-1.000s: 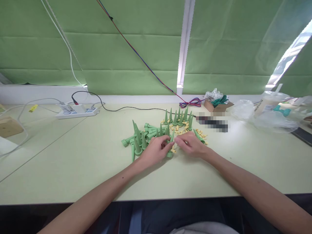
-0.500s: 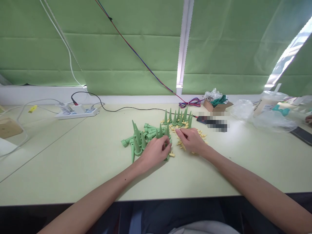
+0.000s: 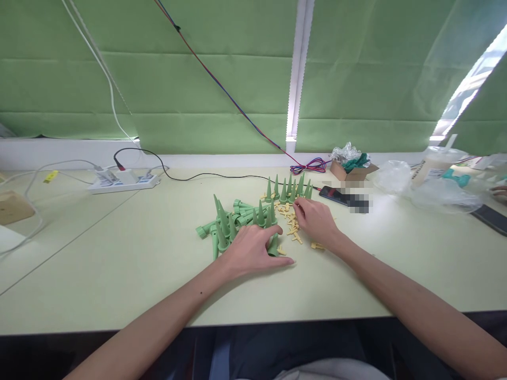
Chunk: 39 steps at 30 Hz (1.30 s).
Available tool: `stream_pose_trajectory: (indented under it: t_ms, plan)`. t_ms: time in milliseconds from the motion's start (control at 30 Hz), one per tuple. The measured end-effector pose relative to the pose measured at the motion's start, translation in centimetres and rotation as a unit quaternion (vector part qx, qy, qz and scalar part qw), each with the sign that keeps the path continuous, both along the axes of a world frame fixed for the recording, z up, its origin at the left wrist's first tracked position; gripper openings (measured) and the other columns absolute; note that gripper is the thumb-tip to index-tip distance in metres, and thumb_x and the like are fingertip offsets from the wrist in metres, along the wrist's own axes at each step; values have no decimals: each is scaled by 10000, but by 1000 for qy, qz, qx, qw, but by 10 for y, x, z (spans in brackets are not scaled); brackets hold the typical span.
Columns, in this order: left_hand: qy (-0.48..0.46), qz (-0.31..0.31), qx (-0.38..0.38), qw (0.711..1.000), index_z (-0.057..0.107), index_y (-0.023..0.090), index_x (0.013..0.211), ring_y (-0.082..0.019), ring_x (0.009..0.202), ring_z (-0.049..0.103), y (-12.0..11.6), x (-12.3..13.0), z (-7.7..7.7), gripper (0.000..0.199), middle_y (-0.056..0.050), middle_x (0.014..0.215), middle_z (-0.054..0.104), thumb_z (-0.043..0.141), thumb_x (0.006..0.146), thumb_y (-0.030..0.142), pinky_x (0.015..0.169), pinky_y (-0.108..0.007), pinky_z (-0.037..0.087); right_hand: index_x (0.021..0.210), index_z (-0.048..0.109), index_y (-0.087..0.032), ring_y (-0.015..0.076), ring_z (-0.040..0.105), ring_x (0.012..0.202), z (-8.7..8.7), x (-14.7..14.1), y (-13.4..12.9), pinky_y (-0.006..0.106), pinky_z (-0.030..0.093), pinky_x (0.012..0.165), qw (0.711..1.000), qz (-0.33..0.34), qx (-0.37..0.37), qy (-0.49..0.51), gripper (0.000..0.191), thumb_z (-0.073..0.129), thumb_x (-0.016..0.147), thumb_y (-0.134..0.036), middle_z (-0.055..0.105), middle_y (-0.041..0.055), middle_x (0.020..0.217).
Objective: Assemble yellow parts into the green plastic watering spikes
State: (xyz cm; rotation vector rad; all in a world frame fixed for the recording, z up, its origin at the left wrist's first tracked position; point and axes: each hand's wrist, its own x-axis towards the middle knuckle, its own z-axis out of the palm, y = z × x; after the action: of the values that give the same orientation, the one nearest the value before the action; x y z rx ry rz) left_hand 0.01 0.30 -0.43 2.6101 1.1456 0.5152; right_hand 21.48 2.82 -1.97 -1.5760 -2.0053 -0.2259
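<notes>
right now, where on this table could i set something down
Free: table left of the green cones, nearer than the power strip; front between the forearms; surface right of the right forearm. Crowded: middle, cones and yellow pieces around the left hand and right hand; far right, plastic bags and cup.

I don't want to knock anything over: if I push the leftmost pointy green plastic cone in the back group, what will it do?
That pointy green plastic cone might tip if pushed near its narrow top. Its wider base probably steadies it. If toppled, its round body could roll.
</notes>
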Motion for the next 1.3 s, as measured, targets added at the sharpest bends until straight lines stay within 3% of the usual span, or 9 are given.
stream_pose_trajectory:
  t_ms: [133, 267, 533, 733, 933, 1300]
  plan:
    - [23, -3, -10, 1000, 674, 249, 1082, -174, 506, 462, -1, 0, -1, 472, 40, 518, 509, 722, 727, 555, 540, -268, 240, 962, 637, -135, 230, 607, 774, -1, 2, 3, 295, 342, 666, 1000, 2, -4, -18, 201, 436, 974, -143, 691, 118, 880]
    - [27, 2, -28, 999, 661, 258, 1101, -201, 570, 515, 0, 0, -3, 498, 23, 564, 553, 691, 757, 618, 544, -266, 250, 1060, 641, -110, 253, 603, 872, -5, 4, 5, 314, 379, 740, 1000, 19, -4, -17, 245, 425, 948, -79, 682, 156, 984]
    - [15, 3, -33, 999, 652, 264, 1106, -201, 628, 557, 4, 0, -6, 504, 25, 630, 598, 690, 769, 637, 546, -250, 274, 1063, 675, -115, 245, 593, 900, -7, 2, 7, 311, 395, 772, 996, 43, -61, -46, 313, 406, 927, -31, 682, 135, 935]
    - [1, 6, -27, 1000, 660, 244, 1071, -194, 640, 586, 2, 1, -3, 441, 13, 645, 654, 501, 918, 626, 579, -253, 310, 1130, 655, -128, 251, 590, 1033, -12, 4, 9, 305, 402, 838, 994, 57, -80, -42, 343, 417, 911, -13, 691, 138, 1058]
    - [-31, 35, -24, 999, 674, 226, 1010, -175, 626, 594, 0, 2, -2, 409, 12, 643, 658, 423, 983, 548, 604, -257, 345, 1150, 627, -125, 250, 592, 1032, -16, 3, 9, 298, 396, 845, 992, 66, -95, -50, 347, 421, 902, 4, 682, 148, 1076]
    - [-39, 26, -19, 999, 688, 207, 976, -165, 593, 574, 0, 3, -2, 418, 7, 604, 631, 416, 990, 524, 592, -258, 351, 1147, 604, -129, 260, 583, 1029, -16, 1, 6, 312, 412, 813, 993, 57, -101, -38, 287, 442, 925, -47, 648, 153, 1071]
